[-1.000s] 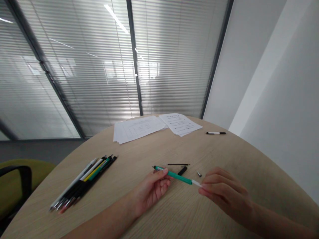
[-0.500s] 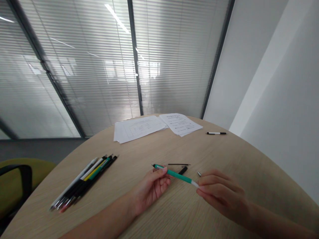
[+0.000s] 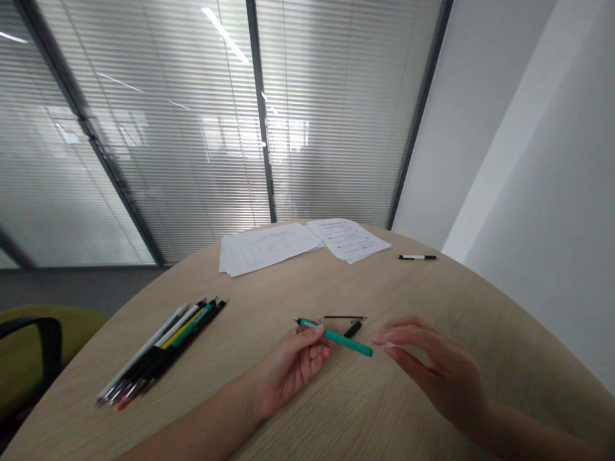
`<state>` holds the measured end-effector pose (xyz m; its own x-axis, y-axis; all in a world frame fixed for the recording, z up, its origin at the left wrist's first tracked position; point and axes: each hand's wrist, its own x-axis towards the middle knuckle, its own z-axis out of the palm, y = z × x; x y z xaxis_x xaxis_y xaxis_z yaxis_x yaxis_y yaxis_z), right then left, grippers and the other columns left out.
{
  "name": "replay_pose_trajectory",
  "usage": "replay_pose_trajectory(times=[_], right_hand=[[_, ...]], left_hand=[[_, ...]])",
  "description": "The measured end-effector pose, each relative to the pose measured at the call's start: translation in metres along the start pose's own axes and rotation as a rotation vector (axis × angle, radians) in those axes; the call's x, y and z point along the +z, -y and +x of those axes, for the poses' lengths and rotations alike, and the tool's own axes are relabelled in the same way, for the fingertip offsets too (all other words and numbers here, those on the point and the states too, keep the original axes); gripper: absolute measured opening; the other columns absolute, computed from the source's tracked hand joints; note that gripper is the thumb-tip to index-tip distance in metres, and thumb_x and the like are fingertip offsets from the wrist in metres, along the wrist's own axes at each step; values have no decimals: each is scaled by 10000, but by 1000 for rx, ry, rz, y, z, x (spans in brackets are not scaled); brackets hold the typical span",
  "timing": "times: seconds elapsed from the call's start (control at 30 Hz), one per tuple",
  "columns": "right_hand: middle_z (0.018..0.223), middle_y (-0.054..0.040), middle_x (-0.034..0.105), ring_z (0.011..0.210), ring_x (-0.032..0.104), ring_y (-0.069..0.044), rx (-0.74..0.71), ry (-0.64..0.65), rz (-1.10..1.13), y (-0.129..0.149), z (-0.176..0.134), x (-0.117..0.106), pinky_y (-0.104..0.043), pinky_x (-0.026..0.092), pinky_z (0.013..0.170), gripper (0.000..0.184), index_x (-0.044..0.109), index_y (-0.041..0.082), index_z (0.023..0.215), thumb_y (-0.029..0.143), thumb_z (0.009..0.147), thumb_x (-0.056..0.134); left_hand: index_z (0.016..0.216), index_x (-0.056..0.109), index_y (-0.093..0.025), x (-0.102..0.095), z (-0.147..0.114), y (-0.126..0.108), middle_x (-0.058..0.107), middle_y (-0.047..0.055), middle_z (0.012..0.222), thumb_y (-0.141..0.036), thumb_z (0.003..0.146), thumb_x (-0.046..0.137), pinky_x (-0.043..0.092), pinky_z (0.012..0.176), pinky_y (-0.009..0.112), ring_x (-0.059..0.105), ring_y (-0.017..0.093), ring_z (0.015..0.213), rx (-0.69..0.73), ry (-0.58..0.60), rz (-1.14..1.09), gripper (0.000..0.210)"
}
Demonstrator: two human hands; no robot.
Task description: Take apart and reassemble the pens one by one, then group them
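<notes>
A green pen barrel (image 3: pixel 346 342) with a dark clip end lies slanted in my left hand (image 3: pixel 294 366), pinched between thumb and fingers. Its right end is bare and points toward my right hand (image 3: pixel 435 368). That hand is just right of the barrel, apart from it, blurred by motion. Its thumb and fingertips come close together, with something small and pale showing between them that I cannot make out. Beyond the barrel lie a thin black ink refill (image 3: pixel 344 317) and a short black piece (image 3: pixel 353 330), partly behind the pen.
A bundle of several pens (image 3: pixel 166 349) lies on the left of the round wooden table (image 3: pixel 288 294). Printed sheets (image 3: pixel 269 246) lie at the back. A black-and-white pen (image 3: pixel 417 257) rests at the back right. A chair (image 3: pixel 52 333) stands at left.
My right hand has moved off the pen's right end, where a whitish tip section showed before; the end is now plain green. A small silver tip on the table is now hidden.
</notes>
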<state>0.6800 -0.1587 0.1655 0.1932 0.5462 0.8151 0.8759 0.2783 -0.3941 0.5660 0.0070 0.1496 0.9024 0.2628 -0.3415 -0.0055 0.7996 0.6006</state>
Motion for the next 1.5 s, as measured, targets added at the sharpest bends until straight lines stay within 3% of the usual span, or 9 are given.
replay_pose_trajectory(times=[0.1,0.2,1.07,1.33,1.5], right_hand=[[778,-47,674,759,626,-164,37,-52,48,4,-1,-3,-279,534,619,127,541,230,853,127,783,511],[779,-53,673,783,618,-175,-22,-49,33,6,1,-4,-300,533,642,96,546,228,805,138,775,532],[746,-56,641,693,582,-155,-176,9,-59,-1,-1,1,-273,502,596,197,588,184,870,52,730,547],[726,-38,644,685,593,-149,-30,54,59,2,-6,11,-250,507,588,237,574,217,948,107,739,560],[726,-40,643,668,599,-147,-35,65,121,4,-5,10,-246,505,577,205,585,223,906,106,748,527]], left_hand=[[688,536,-89,2,-1,2,646,45,559,-4,795,443,498,436,115,610,83,430,10,-29,-22,166],[703,530,-90,5,-3,4,654,57,573,-4,812,406,498,432,118,613,85,430,5,-44,-36,187],[669,540,-80,9,-7,10,652,60,555,7,816,394,497,432,111,614,84,431,-31,-60,-72,224],[645,549,-74,11,-12,18,655,59,556,12,818,386,489,439,106,614,77,436,-98,-7,-104,253],[695,553,-74,16,-17,21,656,58,571,-73,837,411,474,459,105,601,62,436,-161,9,-18,201]])
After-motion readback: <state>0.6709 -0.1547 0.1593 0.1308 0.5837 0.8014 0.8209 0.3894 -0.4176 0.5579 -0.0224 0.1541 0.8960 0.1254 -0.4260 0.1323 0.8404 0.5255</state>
